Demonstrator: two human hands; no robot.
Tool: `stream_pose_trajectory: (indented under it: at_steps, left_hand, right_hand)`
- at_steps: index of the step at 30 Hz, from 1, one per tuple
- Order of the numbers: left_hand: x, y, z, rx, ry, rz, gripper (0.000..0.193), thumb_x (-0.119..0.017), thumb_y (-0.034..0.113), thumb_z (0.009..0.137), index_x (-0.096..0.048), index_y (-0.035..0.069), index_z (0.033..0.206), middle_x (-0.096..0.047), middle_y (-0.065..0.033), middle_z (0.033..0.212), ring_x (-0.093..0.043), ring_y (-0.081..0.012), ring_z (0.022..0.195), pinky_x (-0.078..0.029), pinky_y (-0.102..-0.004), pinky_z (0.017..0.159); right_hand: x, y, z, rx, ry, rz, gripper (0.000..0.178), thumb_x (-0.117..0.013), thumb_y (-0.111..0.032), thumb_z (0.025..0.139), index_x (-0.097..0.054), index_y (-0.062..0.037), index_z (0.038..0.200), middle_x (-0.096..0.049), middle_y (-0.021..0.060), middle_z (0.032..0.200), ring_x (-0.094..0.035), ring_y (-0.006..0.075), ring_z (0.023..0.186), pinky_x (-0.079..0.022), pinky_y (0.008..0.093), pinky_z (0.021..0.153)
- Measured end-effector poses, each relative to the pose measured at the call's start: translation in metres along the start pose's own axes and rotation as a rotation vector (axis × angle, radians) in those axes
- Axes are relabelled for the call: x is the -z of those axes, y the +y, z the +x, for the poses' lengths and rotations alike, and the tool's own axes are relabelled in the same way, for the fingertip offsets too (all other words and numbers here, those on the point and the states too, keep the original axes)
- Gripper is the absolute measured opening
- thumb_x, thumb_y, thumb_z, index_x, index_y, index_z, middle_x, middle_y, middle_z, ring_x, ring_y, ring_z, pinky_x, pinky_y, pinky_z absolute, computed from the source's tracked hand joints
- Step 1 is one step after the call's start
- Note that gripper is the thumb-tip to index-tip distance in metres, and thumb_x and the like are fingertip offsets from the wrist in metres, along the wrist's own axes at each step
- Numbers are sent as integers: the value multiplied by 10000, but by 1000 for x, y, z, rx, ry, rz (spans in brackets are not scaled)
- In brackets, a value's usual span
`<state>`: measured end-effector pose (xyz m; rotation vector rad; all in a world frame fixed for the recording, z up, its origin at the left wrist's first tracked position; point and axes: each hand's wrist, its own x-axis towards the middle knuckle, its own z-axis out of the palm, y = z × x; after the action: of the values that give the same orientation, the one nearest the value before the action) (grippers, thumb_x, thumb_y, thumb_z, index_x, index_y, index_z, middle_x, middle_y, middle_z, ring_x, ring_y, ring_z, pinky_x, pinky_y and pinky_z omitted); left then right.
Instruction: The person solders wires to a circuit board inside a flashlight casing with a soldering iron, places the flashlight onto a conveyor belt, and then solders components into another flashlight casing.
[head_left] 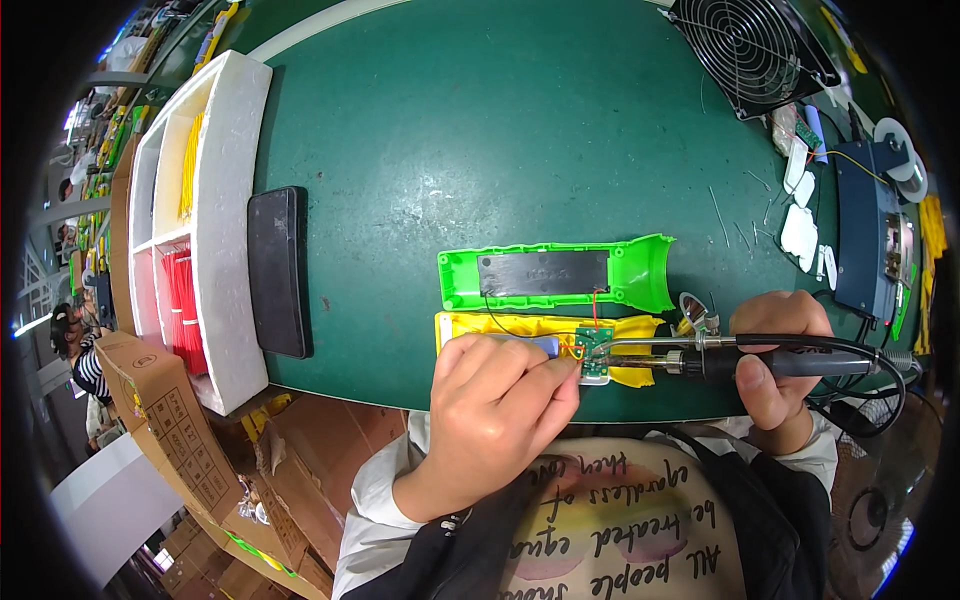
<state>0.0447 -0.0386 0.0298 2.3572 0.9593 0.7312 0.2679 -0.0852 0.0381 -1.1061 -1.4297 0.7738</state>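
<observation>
My right hand (783, 350) is wrapped around a soldering iron (720, 362), with a thin metal solder-feed tube (650, 341) along its top. The iron's tip reaches the small green circuit board (592, 342). At the board's left edge my left hand (505, 395) is closed in a pinch beside short yellow wires; what sits between its fingertips is hidden. Beneath the board lies a yellow plastic shell half (470, 322), partly covered by my left hand, with a blue cylinder end showing. Just beyond, a green shell half (655, 275) holds a black block (545, 272), joined by a red and a black wire.
A black phone (278, 272) lies beside a white foam box (225, 230) of yellow and red wires at left. To the right stand a blue-grey soldering unit (868, 235), white scraps (798, 235) and wire clippings. A black fan (750, 50) is far right; a cardboard box (165, 410) stands lower left.
</observation>
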Motion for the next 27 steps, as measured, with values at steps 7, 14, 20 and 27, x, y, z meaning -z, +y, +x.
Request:
stream_pose_trajectory:
  at_steps: [7,14,20,27]
  left_hand:
    - [0,1,1,2,1,4,151,-645,32,545,-566,55,672,-488,-9,640,-483,-160,583,-360,-283,573]
    - [0,1,2,11,-3,6,147,-643,29,545,-565,56,667,-486,-8,632,-483,-160,582,-360,-283,574]
    - [0,2,2,13,10,-6,141,-644,33,549,-563,55,663,-480,-7,621,-482,-162,577,-361,-285,575]
    - [-1,3,3,28,28,3,148,-658,30,539,-584,69,661,-478,-6,593,-464,-160,550,-342,-270,525]
  right_hand:
    - [1,0,0,-2,13,-17,212,-589,-78,627,-400,-2,686,-476,76,532,-404,115,404,-322,212,373]
    - [4,-4,-3,-35,85,33,213,-584,-81,627,-388,-23,687,-443,56,552,-380,105,440,-310,216,405]
    - [7,-5,-4,-96,323,92,238,-582,-136,658,-373,-33,710,-413,38,578,-334,71,496,-278,195,458]
    - [11,-6,1,-74,467,-26,263,-544,-191,649,-331,-45,702,-343,42,608,-311,89,536,-286,191,479]
